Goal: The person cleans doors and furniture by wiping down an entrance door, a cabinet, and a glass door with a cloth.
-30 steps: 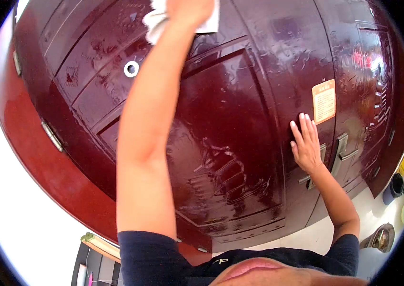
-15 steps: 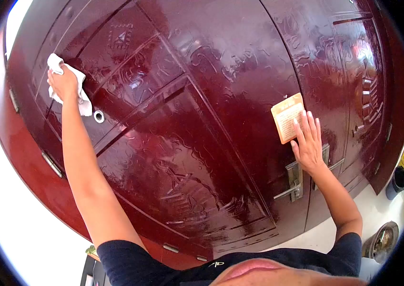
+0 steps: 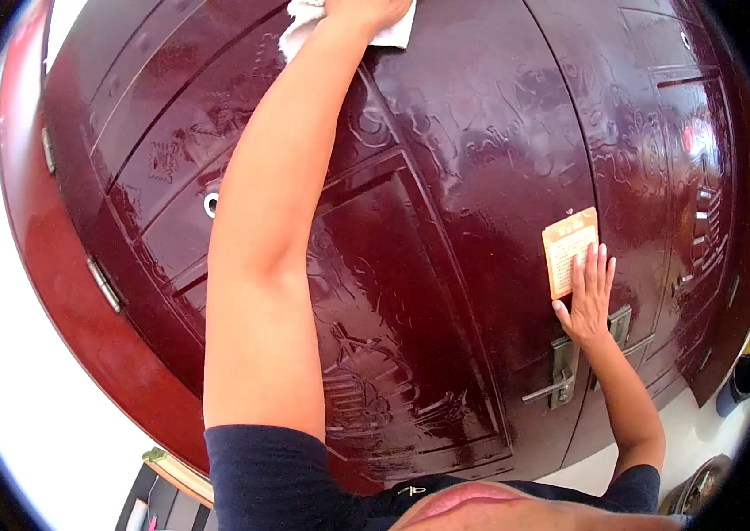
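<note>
A glossy dark red door [image 3: 472,150] with carved panels fills most of the view. At its top, partly cut off by the frame edge, my left hand [image 3: 366,11] holds a white cloth [image 3: 302,31] against the surface. My right hand [image 3: 589,305] lies flat with fingers stretched out, its fingertips over the lower right part of an orange-edged printed card [image 3: 570,237] on the door. Just below that hand is a metal door handle [image 3: 561,387]. A white-rimmed peephole [image 3: 211,204] shows beside my left forearm.
The red door frame [image 3: 101,354] with metal hinges [image 3: 103,285] curves along the left. At the lower right stand a dark bucket [image 3: 736,387] and a metal basin [image 3: 698,487] on the pale floor. A shelf [image 3: 182,478] sits at the lower left.
My left hand has moved the cloth up and to the right, from the door's left side to its top. My right hand stays at the card; the view has shifted slightly.
</note>
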`<action>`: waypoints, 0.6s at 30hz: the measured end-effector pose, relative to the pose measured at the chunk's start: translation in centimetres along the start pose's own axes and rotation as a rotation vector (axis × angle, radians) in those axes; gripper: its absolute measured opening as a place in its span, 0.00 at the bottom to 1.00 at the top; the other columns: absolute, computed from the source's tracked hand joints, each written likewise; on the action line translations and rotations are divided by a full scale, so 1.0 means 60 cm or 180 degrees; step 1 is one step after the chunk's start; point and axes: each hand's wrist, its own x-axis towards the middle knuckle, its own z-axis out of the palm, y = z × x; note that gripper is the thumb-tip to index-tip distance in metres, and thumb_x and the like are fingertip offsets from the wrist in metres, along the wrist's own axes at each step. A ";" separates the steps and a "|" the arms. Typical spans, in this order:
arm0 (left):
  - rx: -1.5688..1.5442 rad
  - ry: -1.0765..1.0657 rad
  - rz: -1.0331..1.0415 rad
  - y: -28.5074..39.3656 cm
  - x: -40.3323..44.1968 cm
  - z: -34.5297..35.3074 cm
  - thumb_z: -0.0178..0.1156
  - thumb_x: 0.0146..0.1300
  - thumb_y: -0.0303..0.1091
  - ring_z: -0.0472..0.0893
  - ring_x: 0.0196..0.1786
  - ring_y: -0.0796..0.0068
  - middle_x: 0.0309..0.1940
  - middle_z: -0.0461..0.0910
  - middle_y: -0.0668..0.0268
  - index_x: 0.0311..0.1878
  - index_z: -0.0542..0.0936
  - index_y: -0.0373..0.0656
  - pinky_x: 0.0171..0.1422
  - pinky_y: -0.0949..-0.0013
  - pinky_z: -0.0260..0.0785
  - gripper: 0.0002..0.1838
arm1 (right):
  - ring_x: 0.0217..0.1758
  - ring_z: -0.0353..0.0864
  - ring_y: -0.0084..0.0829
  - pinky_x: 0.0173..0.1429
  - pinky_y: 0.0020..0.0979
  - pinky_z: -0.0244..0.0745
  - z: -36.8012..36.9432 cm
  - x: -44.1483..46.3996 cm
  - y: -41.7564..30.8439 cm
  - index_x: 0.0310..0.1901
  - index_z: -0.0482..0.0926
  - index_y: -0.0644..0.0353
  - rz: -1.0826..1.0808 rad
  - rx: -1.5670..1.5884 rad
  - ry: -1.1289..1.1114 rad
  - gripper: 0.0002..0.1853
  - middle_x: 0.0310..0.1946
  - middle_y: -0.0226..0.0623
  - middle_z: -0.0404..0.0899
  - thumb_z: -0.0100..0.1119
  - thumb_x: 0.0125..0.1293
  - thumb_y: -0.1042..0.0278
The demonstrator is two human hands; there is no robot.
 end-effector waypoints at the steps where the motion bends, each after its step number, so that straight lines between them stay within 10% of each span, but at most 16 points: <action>1: 0.0154 0.0021 0.0380 -0.017 0.002 -0.015 0.51 0.63 0.32 0.66 0.72 0.46 0.65 0.72 0.44 0.65 0.71 0.32 0.78 0.54 0.53 0.27 | 0.82 0.38 0.59 0.80 0.63 0.31 0.005 -0.001 0.003 0.77 0.53 0.58 -0.0032 -0.0016 0.0057 0.44 0.79 0.56 0.43 0.32 0.73 0.29; 4: 0.0364 -0.0785 -0.1249 -0.137 -0.024 -0.107 0.56 0.65 0.42 0.73 0.65 0.44 0.58 0.77 0.43 0.60 0.76 0.33 0.69 0.50 0.64 0.26 | 0.82 0.38 0.59 0.80 0.63 0.31 0.003 0.002 0.003 0.76 0.54 0.60 -0.0068 -0.0044 0.0079 0.44 0.79 0.57 0.43 0.31 0.73 0.30; 5: 0.1311 0.1035 -0.0019 -0.271 -0.066 -0.088 0.56 0.64 0.42 0.75 0.63 0.45 0.59 0.77 0.45 0.59 0.77 0.35 0.70 0.51 0.65 0.25 | 0.82 0.39 0.60 0.80 0.64 0.32 0.003 0.000 0.004 0.76 0.54 0.61 -0.0078 -0.0082 0.0033 0.43 0.79 0.58 0.43 0.31 0.74 0.31; 12: 0.2661 -0.0713 -0.3920 -0.558 -0.366 -0.421 0.48 0.67 0.62 0.74 0.65 0.44 0.59 0.77 0.44 0.55 0.81 0.30 0.67 0.47 0.67 0.38 | 0.80 0.41 0.67 0.77 0.69 0.34 0.001 -0.003 0.004 0.75 0.55 0.63 -0.0110 0.0019 -0.0049 0.42 0.77 0.65 0.44 0.37 0.72 0.34; 14: 0.2740 0.0189 -0.4502 -0.516 -0.379 -0.411 0.47 0.68 0.60 0.76 0.63 0.43 0.58 0.78 0.42 0.55 0.80 0.27 0.65 0.50 0.69 0.38 | 0.80 0.39 0.67 0.77 0.69 0.32 -0.003 -0.005 0.004 0.73 0.57 0.63 -0.0059 0.0034 -0.0227 0.43 0.77 0.65 0.44 0.41 0.70 0.33; 18: 0.1752 0.0363 -0.3622 -0.576 -0.329 -0.358 0.48 0.70 0.56 0.78 0.61 0.42 0.55 0.79 0.38 0.55 0.81 0.30 0.67 0.51 0.67 0.33 | 0.80 0.39 0.67 0.77 0.71 0.32 0.002 -0.010 0.009 0.73 0.58 0.63 -0.0094 0.0064 -0.0245 0.45 0.77 0.64 0.44 0.45 0.67 0.32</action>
